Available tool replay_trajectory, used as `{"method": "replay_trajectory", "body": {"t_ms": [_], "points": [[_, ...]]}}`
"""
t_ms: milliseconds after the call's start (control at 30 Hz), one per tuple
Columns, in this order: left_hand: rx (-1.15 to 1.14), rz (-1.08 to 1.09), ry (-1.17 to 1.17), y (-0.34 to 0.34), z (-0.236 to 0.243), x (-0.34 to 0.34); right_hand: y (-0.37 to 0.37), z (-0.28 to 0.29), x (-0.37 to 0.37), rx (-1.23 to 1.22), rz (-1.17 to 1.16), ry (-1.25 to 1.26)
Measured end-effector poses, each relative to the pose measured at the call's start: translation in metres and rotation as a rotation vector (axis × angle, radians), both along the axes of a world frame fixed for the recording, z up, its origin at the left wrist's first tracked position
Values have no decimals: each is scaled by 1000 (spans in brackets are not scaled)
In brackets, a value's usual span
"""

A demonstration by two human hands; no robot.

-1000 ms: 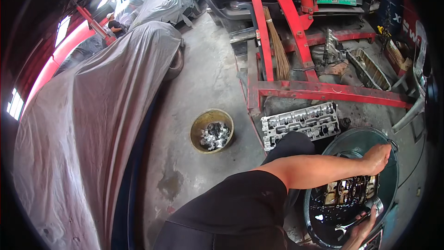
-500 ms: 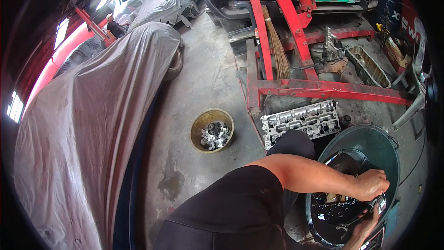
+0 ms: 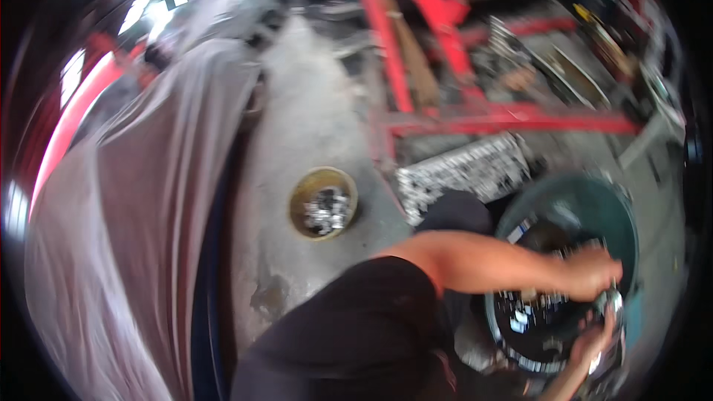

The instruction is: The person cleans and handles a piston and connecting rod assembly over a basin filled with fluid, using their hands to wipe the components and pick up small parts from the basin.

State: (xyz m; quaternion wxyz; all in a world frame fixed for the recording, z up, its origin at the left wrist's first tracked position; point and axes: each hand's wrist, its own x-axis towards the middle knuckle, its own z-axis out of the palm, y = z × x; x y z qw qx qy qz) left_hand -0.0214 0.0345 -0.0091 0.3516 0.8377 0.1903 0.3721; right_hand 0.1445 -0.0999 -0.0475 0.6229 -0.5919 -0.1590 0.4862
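Both hands are together over the right side of a dark green tub (image 3: pixel 627 212) holding black, oily liquid (image 3: pixel 546 323). My left hand (image 3: pixel 590 273), reaching across from my knee, is closed at the top of a small shiny metal part (image 3: pixel 613 301). From below, my right hand (image 3: pixel 592 336) wraps its fingers round the same part. Blur and the fingers hide its exact kind. Metal pieces show in the liquid beside my hands, too smeared to name.
A silvery engine cylinder head (image 3: pixel 464 174) lies beyond my knee. To its left stands a yellowish bowl (image 3: pixel 295 212) of small metal parts. Red steel frame legs (image 3: pixel 512 117) cross the floor ahead, with a broom (image 3: pixel 416 59) against them. A covered car (image 3: pixel 148 200) fills the left.
The whole view has shifted and blurred as my head moved. My hands stay together on the metal part, which now sits a little higher in the picture.
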Motion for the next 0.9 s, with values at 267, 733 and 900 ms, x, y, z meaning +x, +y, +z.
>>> {"method": "replay_trajectory", "body": {"t_ms": [267, 733, 900], "points": [[-799, -38, -301, 44, -30, -32, 45, 35, -55, 121, -27, 94], [-1096, -102, -311, 38, 26, -34, 1, 66, -37, 281, -103, 224], [-1095, -143, -333, 35, 34, -39, -3, 61, -25, 241, -161, 149]]}}
